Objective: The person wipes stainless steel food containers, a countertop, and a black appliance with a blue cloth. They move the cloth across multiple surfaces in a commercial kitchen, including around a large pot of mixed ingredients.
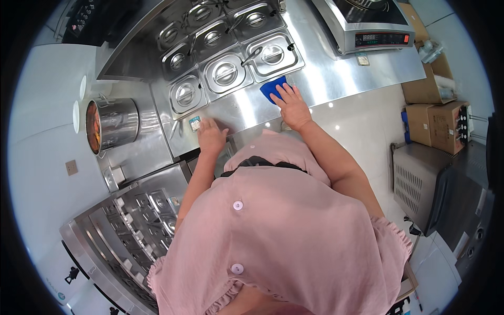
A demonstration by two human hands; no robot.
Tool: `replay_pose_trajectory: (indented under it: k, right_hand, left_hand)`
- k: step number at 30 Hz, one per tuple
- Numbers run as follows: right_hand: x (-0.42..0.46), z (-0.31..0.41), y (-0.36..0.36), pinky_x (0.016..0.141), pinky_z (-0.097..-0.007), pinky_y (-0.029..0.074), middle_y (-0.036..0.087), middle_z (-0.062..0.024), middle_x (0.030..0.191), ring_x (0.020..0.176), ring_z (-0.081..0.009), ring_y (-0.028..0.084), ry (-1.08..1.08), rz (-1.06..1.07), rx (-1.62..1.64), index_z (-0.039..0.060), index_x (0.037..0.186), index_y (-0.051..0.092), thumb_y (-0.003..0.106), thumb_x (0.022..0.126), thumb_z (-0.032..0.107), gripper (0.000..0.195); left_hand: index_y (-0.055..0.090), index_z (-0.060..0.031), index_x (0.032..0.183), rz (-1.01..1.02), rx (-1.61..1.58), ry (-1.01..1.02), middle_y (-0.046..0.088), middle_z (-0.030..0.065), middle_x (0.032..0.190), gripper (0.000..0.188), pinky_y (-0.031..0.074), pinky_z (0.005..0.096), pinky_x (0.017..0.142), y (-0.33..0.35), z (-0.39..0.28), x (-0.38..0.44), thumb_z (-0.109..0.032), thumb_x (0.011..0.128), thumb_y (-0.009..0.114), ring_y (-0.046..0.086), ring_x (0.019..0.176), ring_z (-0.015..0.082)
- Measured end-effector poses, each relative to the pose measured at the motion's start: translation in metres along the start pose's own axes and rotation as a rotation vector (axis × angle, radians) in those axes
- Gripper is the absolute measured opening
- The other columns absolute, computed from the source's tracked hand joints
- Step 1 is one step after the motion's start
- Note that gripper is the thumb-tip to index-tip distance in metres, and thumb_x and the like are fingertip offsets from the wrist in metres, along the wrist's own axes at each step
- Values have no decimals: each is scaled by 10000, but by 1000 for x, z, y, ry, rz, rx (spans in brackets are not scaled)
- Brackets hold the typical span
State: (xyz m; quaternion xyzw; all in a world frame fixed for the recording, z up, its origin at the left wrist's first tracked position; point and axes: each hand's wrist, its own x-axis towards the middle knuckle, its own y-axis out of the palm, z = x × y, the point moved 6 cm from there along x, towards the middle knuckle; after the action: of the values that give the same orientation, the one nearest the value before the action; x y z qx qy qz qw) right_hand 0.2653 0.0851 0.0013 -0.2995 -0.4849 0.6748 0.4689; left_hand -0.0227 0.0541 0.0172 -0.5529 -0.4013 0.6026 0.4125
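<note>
Under the fingers of my right hand (293,108) a folded blue cloth (271,89) lies flat on the stainless steel counter (252,112), near its front edge. My left hand (211,136) rests at the counter's edge, fingers spread, beside a small label (195,124) that bears writing; it holds nothing. Just beyond the hands, lidded steel food pans (226,74) sit in rows in the counter. The cloth is close to the front of a large lidded pan (273,54), on which a spoon handle (252,56) shows through a notch of the lid.
An induction cooker (378,40) stands at the counter's right end. A steel pot (118,123) with orange-red contents is at the left. Cardboard boxes (429,126) and a vented metal appliance (413,183) are to the right. Another unit with lidded pans (147,214) stands at lower left.
</note>
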Motion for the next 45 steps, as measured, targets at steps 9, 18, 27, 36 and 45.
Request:
replay_pose_trajectory:
  k: [9,18,27,36,45]
  right_hand:
    - [-9,-33,-16,1190,-469,177,418,-103,1490,1416,-286,323,13,-89,41,172,1369,539,554,824,55,558]
    - [-18,-79,-32,1168,-504,227,446,-131,1454,1380,-324,365,79,-197,-39,156,1341,553,592,799,57,552]
    - [-34,-102,-39,1148,-527,266,470,-159,1433,1354,-364,402,56,-131,-90,133,1335,557,560,795,-42,568]
    - [-18,-79,-48,942,-293,461,601,-106,1265,1054,-168,584,402,57,914,24,1325,574,433,844,-60,508]
    - [16,101,-34,884,-331,538,621,-124,1217,1038,-206,639,434,679,1504,26,1395,477,574,929,63,477]
  left_hand:
    - [284,60,1458,170,78,20,269,272,1532,928,238,510,1148,-2,-60,14,-506,832,669,269,1425,386]
    - [270,95,1455,199,108,-2,279,299,1514,981,250,506,1144,7,-63,20,-523,817,685,272,1413,430]
    - [283,60,1474,231,-152,-86,229,264,1556,941,231,534,1147,7,-58,17,-470,819,704,215,1451,411]
    - [495,13,1295,41,-632,19,428,240,1420,658,405,469,1030,-2,-67,-27,-389,821,710,474,1278,354]
    - [384,42,1425,-123,-1155,-38,426,278,1438,799,397,419,1068,-21,-38,-68,-400,835,691,473,1293,387]
